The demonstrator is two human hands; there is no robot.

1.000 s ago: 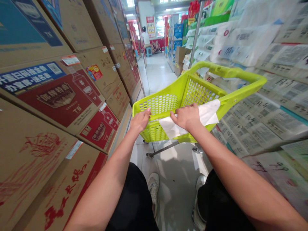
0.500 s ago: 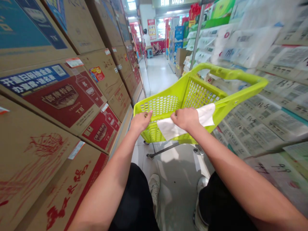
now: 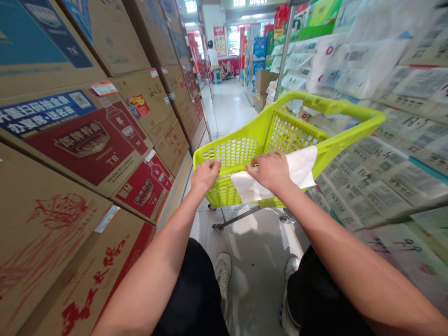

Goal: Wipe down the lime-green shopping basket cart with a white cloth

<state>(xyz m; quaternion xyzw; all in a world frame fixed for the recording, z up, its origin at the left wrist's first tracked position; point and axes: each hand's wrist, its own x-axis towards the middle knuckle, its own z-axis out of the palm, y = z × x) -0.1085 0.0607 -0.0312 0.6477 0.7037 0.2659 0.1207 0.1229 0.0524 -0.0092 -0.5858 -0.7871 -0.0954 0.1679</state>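
Note:
A lime-green shopping cart (image 3: pixel 231 151) stands crosswise in front of me, with holes in its basket walls. My left hand (image 3: pixel 206 175) is closed over the near rim at the cart's left corner, thumb on top. Over the middle of that same rim drapes a white cloth (image 3: pixel 301 165). My right hand (image 3: pixel 270 170) presses on the cloth, its fingers curling over the rim and its thumb toward the left. Part of the cloth under the palm is hidden. Inside the basket I see no goods.
Stacked cardboard cartons (image 3: pixel 87 144) wall the aisle on the left. Wrapped paper packs (image 3: pixel 378 163) are piled on the right. A metal post (image 3: pixel 283 56) rises behind the cart. Farther down the aisle a person (image 3: pixel 212 56) is by a blue stool (image 3: pixel 217 76).
My right hand's fingers have loosened and lifted slightly, and the cloth has shifted a little to the right along the rim. My left hand stays on the corner.

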